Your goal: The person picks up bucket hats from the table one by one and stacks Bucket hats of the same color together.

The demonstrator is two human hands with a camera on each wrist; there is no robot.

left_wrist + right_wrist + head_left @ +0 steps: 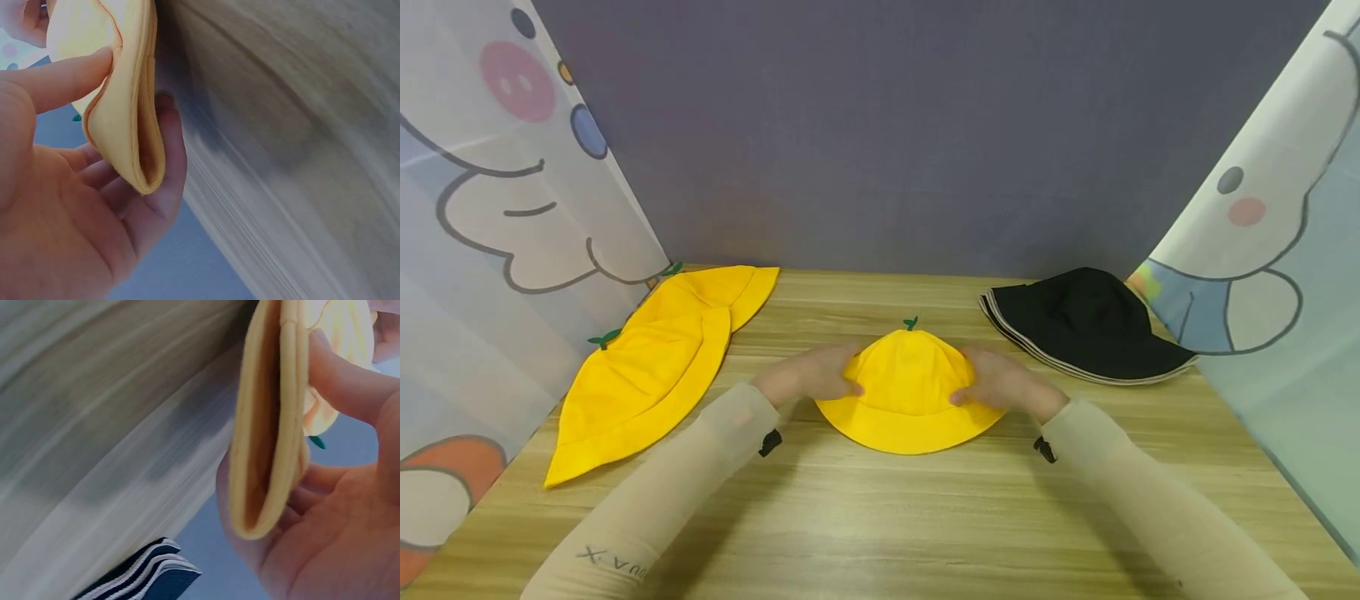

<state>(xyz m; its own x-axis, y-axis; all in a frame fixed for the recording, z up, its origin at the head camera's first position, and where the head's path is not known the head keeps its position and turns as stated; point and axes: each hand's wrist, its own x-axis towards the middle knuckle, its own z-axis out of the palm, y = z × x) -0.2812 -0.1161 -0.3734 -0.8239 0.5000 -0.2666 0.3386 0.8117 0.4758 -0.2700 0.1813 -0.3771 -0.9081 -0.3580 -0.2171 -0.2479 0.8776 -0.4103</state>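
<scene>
A small yellow bucket hat (pixel 907 392) with a tiny green stem on top sits in the middle of the wooden table (pixel 880 517), and both hands are on it. The left hand (pixel 808 375) pinches the left edge of the hat, thumb on one side and fingers on the other, with the cloth doubled between them. The right hand (pixel 1000 385) pinches the right edge the same way. The wrist views show the brim folded over in each grip, though they are blurry, so it is hard to say if the hat is lifted a little or lies flat. To the left of this hat lie two more yellow hats (pixel 655 367), folded flat and stacked. To its right lies a pile of black hats (pixel 1086 325) with pale edges. So it looks like some hats are done, and this one is only partly folded.
</scene>
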